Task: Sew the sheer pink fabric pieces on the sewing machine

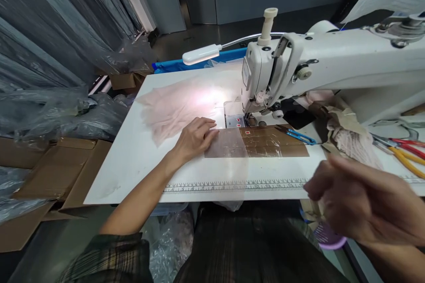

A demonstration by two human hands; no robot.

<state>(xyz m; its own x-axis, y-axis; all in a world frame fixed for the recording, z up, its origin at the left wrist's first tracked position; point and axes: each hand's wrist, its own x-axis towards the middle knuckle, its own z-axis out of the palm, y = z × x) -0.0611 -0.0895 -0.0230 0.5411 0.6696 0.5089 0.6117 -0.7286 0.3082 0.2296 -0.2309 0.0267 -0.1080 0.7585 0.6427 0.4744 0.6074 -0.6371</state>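
My left hand (196, 138) lies on the white sewing table (133, 163) at the left of the needle area, its fingers stretched out over the edge of a sheer pale pink fabric (229, 143). The fabric hangs over the table's front edge and also spreads in soft folds behind my left hand. The white sewing machine (308, 62) stands with its presser foot (247, 118) just behind a brown taped strip (279, 143). Raised over the front right of the table, my right hand (365, 199) is smeared by motion; its fingers look curled, and whether they hold anything is unclear.
Blue thread snips (300, 137) lie on the strip's right end. Scissors with yellow handles (410, 161) and crumpled pink cloth (353, 139) sit further right. A lit lamp (202, 54) hangs above. A printed ruler (226, 186) runs along the front; cardboard boxes (56, 168) stand left.
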